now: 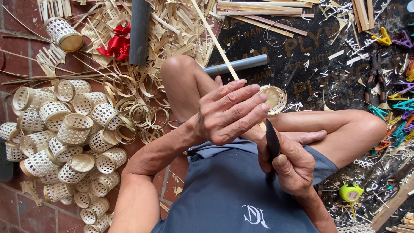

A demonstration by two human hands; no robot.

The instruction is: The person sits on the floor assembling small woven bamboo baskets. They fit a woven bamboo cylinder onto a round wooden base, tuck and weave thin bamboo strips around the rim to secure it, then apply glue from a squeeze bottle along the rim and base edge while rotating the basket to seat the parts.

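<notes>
My left hand (230, 112) is raised in front of me, fingers together, gripping a long thin bamboo strip (213, 39) that runs up and to the left. My right hand (291, 164) sits lower, above my lap, closed around the handle of a dark-bladed knife (272, 142) whose tip points up toward the strip's lower end. Just behind my left fingers lies a small woven bamboo cup (275, 98) on the dark board. I sit cross-legged, knees (183, 69) spread to either side.
A heap of small woven bamboo cups (64, 142) covers the brick floor at left, with loose bamboo rings (138, 112) beside it. Bamboo strips and shavings (181, 26), a grey pipe (140, 30), a red ribbon (116, 43), coloured clips (399, 116) and a yellow tape measure (351, 193) lie around.
</notes>
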